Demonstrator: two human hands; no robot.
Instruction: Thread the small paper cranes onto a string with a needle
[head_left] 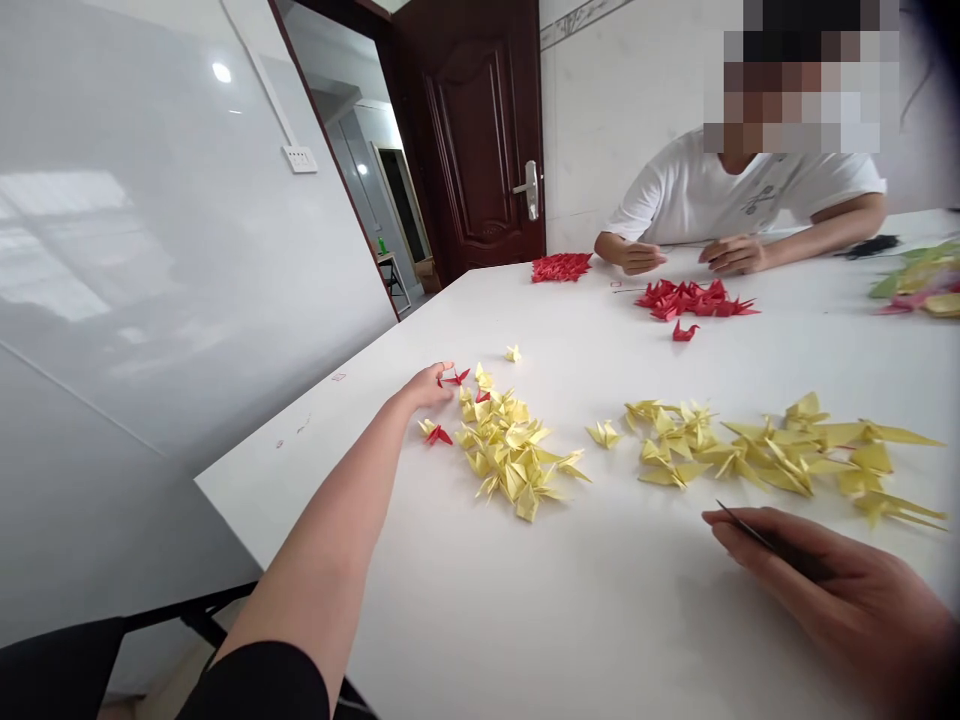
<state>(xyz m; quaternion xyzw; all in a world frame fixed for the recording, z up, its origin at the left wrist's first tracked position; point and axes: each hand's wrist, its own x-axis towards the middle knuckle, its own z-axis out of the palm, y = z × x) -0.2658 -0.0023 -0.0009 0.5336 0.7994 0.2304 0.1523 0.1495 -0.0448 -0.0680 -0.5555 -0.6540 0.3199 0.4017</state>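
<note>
Out across the bench [600, 610] goes the left hand [427, 386], palm down, fingers loosely open and slightly curled, holding nothing that I can see, with its fingertips just beside a small red paper crane [454, 377]. A second red crane [438, 434] lies just below that hand, and a heap of yellow origami cranes [510, 450] spreads out just to its right. Over on the right, the right hand [840, 590] is curled closed around a slim dark pointed tool [757, 530], possibly a needle, though it's hard to say, and it's resting near a looser spread of yellow cranes [772, 450]. Further along the bench, a co-worker's hands [679, 255] sit near a cluster of red cranes [694, 300]. The step in hand looks like a reach for that red crane at the edge of the yellow heap, and from here the move calls for a careful fingertip pinch.
</note>
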